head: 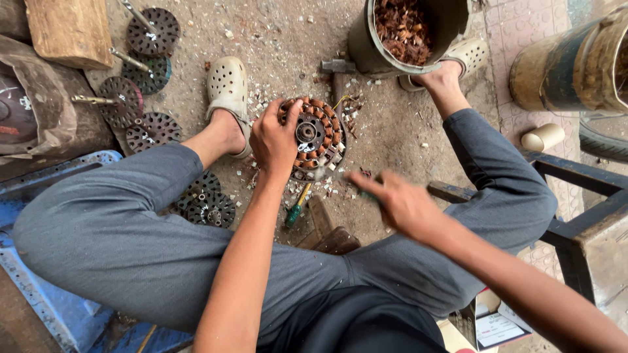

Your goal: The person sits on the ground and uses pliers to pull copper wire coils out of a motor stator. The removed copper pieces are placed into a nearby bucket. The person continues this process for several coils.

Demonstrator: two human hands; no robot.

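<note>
A round motor stator (pixel 317 136) with copper windings around its rim lies on the concrete floor between my feet. My left hand (pixel 275 138) grips its left edge. My right hand (pixel 392 199) hovers to the right and nearer me, blurred, with its fingers curled around a small dark-green tool that I cannot make out clearly. A green-handled screwdriver (pixel 296 209) lies on the floor just below the stator, beside a wooden block (pixel 326 230). White chips and scraps litter the floor around the stator.
A bucket (pixel 366 46) of copper wire scraps stands beyond the stator. Several stripped rotor discs (pixel 134 78) lie at far left, two more (pixel 208 201) by my left knee. A hammer head (pixel 337 66), metal stool (pixel 575 216), drum (pixel 569 65) and paper cup (pixel 542 137) sit nearby.
</note>
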